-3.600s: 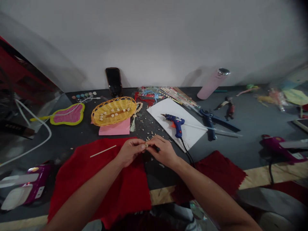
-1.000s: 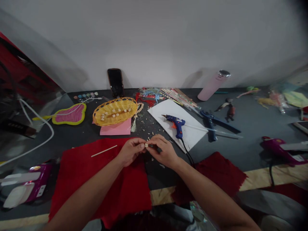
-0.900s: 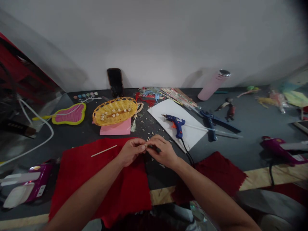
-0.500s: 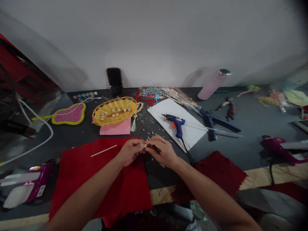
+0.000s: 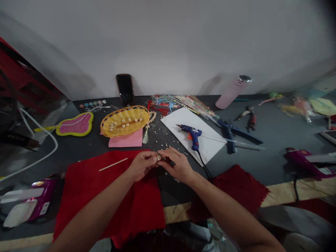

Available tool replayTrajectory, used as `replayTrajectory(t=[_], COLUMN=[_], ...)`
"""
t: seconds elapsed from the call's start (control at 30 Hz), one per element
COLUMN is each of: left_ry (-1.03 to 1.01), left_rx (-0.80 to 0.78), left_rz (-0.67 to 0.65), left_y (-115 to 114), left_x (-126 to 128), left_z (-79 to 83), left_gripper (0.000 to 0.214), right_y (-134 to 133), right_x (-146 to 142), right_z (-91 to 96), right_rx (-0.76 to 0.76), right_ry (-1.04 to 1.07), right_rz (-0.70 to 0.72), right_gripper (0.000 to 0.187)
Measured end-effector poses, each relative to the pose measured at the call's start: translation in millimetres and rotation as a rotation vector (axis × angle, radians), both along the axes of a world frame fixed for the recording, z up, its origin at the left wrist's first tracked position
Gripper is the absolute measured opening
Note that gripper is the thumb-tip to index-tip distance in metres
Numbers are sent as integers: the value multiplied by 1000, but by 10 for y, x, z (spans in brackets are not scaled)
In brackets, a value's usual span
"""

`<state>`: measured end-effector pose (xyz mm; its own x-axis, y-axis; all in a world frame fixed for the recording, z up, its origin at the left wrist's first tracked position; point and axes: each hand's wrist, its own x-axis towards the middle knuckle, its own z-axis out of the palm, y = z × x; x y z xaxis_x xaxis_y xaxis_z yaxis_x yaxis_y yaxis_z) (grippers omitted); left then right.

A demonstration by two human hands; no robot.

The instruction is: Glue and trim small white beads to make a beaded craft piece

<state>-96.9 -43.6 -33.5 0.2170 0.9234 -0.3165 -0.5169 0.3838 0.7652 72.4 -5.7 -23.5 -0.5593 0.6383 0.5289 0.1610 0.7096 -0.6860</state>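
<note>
Head view: I see left hand (image 5: 140,166) pinching small, pale, bead-like piece (image 5: 159,158) near bright-red, flat cloth (image 5: 89,182). Right hand (image 5: 178,163) half-curled, fingertips beside piece; cannot tell its hold. Step seems fine fingertip work; next move calls for steady pinch.

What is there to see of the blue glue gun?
The glue gun is blue and looks plastic, with an orange-red trigger and a nozzle pointing toward the picture's left. A long translucent stick runs from its rear; a black cord leaves the bottom of its handle. It lies on its side on a white board. The right hand is nearby but does not touch it.
</note>
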Motion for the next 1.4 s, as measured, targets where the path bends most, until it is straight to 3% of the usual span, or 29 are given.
replayTrajectory(t=[0.17,0.53,1.03,1.4], left_ry=[-12,12,72,78], left_rx=[35,30,70,64], left_rz=[2,-4,-15,3], left_y=[-4,-10,-5,-12], left_x=[10,8,8,11], left_z=[-10,6,5,30], left_gripper=[22,21,20,20], right_y=[2,15,5,9], right_x=[3,12,-13,7], right_z=[14,-14,10,-11], right_rx=[-46,-40,-37,-38], right_ry=[5,-15,-16,-22], right_rz=[-9,-8,-10,18], right_gripper=[19,27,14,20])
